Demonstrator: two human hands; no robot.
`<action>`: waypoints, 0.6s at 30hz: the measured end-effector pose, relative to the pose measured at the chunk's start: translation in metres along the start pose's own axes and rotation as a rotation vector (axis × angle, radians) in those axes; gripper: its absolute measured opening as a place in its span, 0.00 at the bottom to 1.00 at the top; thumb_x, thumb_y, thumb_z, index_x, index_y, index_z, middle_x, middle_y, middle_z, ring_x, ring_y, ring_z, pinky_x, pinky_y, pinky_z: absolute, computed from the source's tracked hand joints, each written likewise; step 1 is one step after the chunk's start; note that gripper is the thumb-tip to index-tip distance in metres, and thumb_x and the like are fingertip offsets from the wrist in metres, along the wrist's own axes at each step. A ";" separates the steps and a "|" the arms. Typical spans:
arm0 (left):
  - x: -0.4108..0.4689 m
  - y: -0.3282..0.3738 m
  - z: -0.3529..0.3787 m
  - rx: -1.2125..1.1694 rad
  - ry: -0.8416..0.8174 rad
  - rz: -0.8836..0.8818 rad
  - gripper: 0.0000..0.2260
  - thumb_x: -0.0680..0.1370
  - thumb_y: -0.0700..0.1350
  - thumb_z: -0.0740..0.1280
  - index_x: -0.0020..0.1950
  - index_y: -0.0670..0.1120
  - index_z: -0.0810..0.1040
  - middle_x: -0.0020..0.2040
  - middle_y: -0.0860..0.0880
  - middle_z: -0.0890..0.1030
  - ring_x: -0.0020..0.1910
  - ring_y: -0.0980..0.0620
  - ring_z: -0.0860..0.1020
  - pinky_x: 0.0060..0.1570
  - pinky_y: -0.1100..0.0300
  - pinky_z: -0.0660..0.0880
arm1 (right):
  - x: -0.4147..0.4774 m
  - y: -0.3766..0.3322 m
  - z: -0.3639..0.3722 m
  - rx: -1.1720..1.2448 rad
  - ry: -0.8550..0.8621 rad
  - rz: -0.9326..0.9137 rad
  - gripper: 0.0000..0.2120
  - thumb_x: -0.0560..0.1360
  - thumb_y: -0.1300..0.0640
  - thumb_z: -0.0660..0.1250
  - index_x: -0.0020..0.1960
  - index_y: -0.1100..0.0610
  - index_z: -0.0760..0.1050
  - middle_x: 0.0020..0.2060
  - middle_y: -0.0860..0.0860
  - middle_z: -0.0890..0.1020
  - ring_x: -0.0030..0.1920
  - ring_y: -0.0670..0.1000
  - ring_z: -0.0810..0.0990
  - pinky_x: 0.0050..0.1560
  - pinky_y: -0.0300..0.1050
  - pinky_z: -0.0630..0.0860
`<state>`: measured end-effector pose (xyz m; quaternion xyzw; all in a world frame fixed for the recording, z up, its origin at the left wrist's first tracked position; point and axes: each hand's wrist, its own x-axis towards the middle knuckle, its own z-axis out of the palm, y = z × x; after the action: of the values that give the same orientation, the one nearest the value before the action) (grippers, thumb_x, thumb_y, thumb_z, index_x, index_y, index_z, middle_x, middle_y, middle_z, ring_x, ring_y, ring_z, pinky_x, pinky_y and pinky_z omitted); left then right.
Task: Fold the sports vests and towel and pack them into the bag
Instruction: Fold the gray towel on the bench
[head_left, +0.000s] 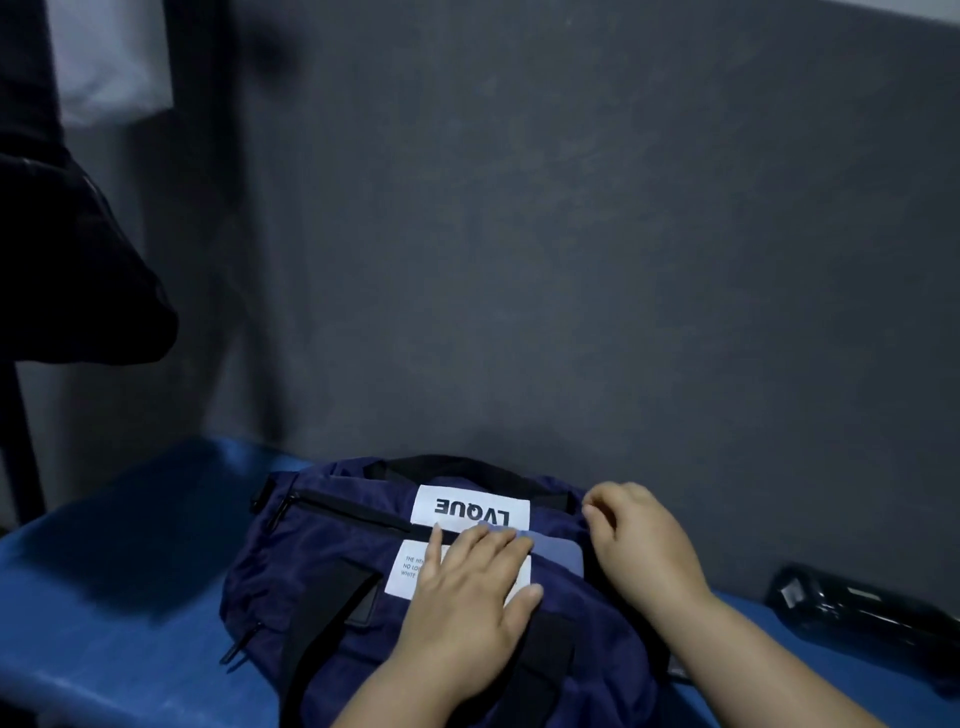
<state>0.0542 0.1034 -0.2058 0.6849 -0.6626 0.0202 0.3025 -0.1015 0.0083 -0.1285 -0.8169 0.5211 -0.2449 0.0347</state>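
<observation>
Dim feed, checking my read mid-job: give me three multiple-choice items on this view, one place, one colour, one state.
1. Relative to the navy bag, the black bottle lies: A) left B) right C) inside.
2. The cloth at the bag's opening is: A) red B) lighter blue C) white.
3. The left hand is: A) flat on the bag B) clenched in air C) holding the bottle.
Key: B, it lies on the blue surface at right; B, paler than the bag; A, it lies flat across the label.
</observation>
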 end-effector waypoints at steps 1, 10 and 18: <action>0.000 -0.001 0.003 0.007 -0.032 -0.024 0.28 0.76 0.67 0.45 0.71 0.60 0.68 0.68 0.64 0.71 0.71 0.58 0.67 0.72 0.52 0.42 | 0.002 0.003 -0.001 -0.043 -0.018 0.019 0.10 0.80 0.47 0.61 0.58 0.46 0.76 0.55 0.48 0.76 0.57 0.51 0.75 0.54 0.46 0.72; 0.003 -0.003 0.015 -0.018 -0.094 -0.008 0.21 0.81 0.63 0.46 0.63 0.61 0.74 0.57 0.65 0.78 0.61 0.60 0.73 0.65 0.48 0.57 | 0.023 0.014 0.027 0.079 -0.228 0.192 0.12 0.78 0.45 0.63 0.39 0.49 0.72 0.38 0.45 0.79 0.43 0.50 0.78 0.48 0.46 0.75; 0.005 -0.001 0.010 0.042 -0.013 -0.073 0.29 0.79 0.65 0.38 0.68 0.60 0.71 0.63 0.64 0.74 0.67 0.55 0.71 0.70 0.50 0.49 | 0.050 -0.004 -0.006 0.310 -0.055 0.153 0.16 0.81 0.47 0.58 0.38 0.54 0.71 0.36 0.50 0.77 0.43 0.54 0.76 0.42 0.46 0.69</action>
<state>0.0522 0.0943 -0.2127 0.7147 -0.6387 0.0184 0.2843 -0.0839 -0.0322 -0.1032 -0.7659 0.5367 -0.2966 0.1930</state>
